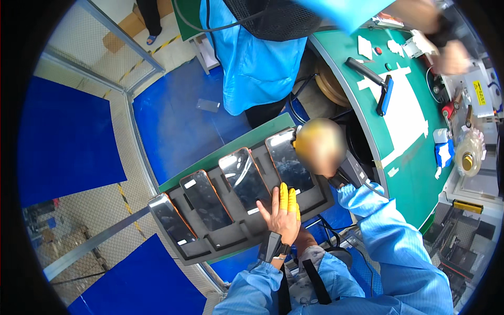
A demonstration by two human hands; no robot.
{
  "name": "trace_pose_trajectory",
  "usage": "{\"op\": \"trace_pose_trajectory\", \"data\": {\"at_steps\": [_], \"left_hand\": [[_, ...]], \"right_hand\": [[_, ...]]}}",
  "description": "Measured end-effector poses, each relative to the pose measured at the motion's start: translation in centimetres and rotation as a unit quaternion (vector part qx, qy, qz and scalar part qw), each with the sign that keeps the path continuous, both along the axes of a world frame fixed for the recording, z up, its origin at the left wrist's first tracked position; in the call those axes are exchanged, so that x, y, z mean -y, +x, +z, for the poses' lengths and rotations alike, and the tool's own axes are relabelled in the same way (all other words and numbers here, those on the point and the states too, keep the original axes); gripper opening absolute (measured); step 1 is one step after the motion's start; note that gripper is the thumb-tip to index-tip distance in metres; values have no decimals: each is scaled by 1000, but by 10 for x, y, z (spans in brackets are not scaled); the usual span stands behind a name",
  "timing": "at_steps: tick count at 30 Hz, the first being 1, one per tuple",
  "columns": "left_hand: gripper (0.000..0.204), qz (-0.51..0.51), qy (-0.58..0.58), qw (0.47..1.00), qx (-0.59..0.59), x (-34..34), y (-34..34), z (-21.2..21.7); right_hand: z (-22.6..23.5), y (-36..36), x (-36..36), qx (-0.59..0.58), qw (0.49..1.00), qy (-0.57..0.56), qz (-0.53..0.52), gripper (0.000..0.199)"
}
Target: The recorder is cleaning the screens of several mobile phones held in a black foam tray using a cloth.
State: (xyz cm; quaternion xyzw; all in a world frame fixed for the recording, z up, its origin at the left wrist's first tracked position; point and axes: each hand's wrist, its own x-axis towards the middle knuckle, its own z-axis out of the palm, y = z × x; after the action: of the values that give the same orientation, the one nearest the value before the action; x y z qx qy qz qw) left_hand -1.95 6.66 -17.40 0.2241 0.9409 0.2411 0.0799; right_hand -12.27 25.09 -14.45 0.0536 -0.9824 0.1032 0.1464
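The right hand is blurred; a co-worker's hand is smeared, their blue coat cut off above.

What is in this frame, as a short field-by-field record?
Tray: black, with compartments
Phones: four in a row in the tray, screens up
Left hand: open, at near end of third phone from left; contact unclear
Right hand: blurred, at right edge of fourth phone; grip unclear
Bench: green top, at right, holding blue-and-black tool
Nearby person: blue garment, beyond tray
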Motion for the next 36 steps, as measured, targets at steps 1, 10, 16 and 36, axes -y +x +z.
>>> {"op": "trace_pose_trajectory", "data": {"at_steps": [1,10,16,36], "left_hand": [[39,-2,-16,1000,-7,0,1,-1],[36,16,-9,1000,-19,-1,0,2],[30,64,105,991,-61,9,5,-7],[41,140,-67,987,-33,76,-10,8]], "right_hand": [[0,1,1,12,999,-37,-13,28],[-6,-3,-1,-40,999,32,11,23],[27,51,19,-27,970,-105,216,28],[-3,-31,91,-19,998,-63,3,20]]}}
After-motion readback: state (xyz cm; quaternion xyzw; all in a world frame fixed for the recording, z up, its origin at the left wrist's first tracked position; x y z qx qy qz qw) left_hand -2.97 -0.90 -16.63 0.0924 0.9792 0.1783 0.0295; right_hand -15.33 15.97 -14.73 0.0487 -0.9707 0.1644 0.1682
